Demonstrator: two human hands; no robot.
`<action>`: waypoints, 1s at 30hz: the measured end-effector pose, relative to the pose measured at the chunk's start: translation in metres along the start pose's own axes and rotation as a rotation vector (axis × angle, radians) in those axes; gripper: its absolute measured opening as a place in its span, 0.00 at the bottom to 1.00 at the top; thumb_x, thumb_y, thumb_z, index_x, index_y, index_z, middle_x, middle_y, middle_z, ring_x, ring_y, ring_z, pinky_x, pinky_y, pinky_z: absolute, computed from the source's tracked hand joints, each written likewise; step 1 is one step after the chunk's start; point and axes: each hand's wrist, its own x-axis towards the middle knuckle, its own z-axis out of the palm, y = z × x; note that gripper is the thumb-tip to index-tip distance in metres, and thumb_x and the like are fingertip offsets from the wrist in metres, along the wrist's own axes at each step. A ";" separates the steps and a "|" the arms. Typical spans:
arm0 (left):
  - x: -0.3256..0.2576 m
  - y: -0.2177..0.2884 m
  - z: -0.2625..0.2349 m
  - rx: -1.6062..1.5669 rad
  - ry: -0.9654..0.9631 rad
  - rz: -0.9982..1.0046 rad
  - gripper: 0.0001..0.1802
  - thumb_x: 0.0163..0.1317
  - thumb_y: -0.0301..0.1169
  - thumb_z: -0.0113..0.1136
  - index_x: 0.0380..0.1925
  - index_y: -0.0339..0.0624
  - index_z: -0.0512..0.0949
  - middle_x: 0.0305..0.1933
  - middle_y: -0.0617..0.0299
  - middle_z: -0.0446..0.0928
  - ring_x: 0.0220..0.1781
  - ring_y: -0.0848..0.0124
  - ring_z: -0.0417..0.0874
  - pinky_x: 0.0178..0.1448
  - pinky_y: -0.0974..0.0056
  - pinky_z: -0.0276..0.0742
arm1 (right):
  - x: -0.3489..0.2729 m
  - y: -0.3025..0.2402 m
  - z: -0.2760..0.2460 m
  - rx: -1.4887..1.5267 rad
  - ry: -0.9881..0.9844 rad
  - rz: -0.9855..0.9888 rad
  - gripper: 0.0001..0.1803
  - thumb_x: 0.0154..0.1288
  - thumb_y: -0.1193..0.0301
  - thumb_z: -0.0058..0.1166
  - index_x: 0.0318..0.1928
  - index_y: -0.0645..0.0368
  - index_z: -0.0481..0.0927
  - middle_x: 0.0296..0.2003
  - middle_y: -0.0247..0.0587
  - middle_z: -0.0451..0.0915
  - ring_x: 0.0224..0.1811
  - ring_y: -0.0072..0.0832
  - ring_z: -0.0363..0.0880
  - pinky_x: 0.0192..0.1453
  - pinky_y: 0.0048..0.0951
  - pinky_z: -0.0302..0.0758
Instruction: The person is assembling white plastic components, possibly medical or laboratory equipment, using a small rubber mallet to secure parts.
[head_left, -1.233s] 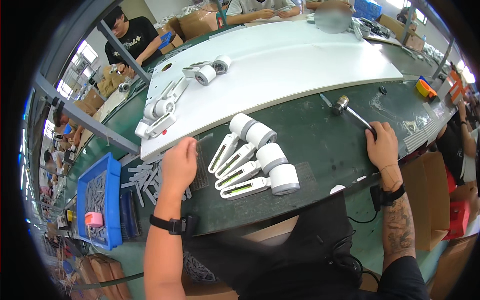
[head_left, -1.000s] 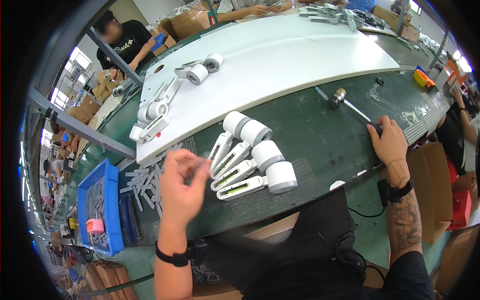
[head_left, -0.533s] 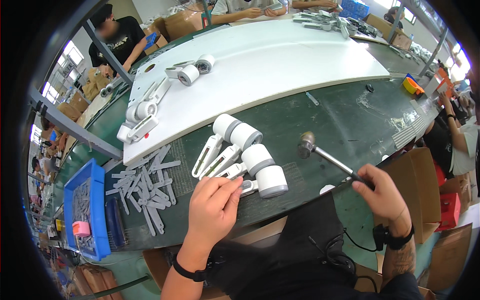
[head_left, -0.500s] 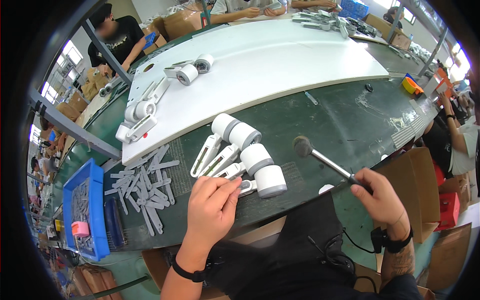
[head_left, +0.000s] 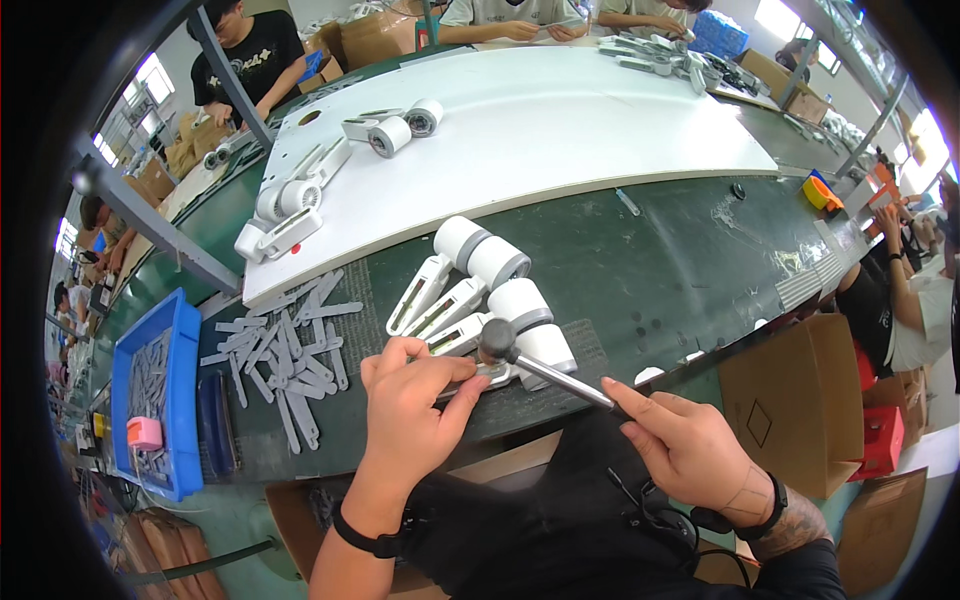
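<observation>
My right hand [head_left: 690,450] is wrapped round the grip of a mallet [head_left: 565,382] with a metal shaft and a dark round head. That head is over the handle of the nearest white handheld fan [head_left: 548,352], close to my left fingertips; whether it touches cannot be made out. With thumb and fingers closed, my left hand [head_left: 412,415] pinches this fan's handle and hides much of it. Several more white handheld fans [head_left: 498,262] lie side by side just beyond, grey-banded heads to the right, slotted handles [head_left: 420,295] toward the left.
Loose grey strips [head_left: 290,365] are heaped left of my left hand, beside a blue tray [head_left: 188,400] of more strips with a pink block [head_left: 144,433]. A white board [head_left: 580,130] carries other fans [head_left: 288,200]. An orange tape dispenser [head_left: 822,192] sits far right. Co-workers sit across.
My right hand has swung the mallet leftward, from over the bare green table to the nearest fan's handle. My left hand keeps its pinch there. The whole view has shifted slightly.
</observation>
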 end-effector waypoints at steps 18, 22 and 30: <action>0.002 -0.012 0.003 -0.043 0.040 0.055 0.08 0.61 0.39 0.84 0.33 0.53 0.93 0.33 0.78 0.90 0.48 0.67 0.80 0.57 0.54 0.62 | 0.001 -0.014 -0.002 -0.029 0.235 -0.051 0.33 0.73 0.80 0.68 0.77 0.55 0.83 0.27 0.41 0.78 0.26 0.42 0.81 0.33 0.44 0.80; 0.001 -0.007 -0.002 -0.016 -0.019 0.023 0.10 0.59 0.41 0.85 0.36 0.53 0.94 0.35 0.76 0.91 0.49 0.66 0.80 0.57 0.53 0.62 | -0.004 -0.010 0.002 -0.122 -0.001 0.061 0.31 0.77 0.75 0.68 0.78 0.52 0.83 0.28 0.42 0.79 0.26 0.44 0.80 0.33 0.44 0.79; -0.022 -0.009 -0.025 0.062 -0.057 -0.066 0.21 0.52 0.42 0.90 0.42 0.48 0.92 0.43 0.70 0.91 0.49 0.63 0.81 0.58 0.53 0.65 | 0.005 -0.021 -0.009 -0.016 0.211 -0.059 0.33 0.73 0.81 0.68 0.77 0.61 0.83 0.28 0.43 0.78 0.24 0.37 0.77 0.32 0.38 0.77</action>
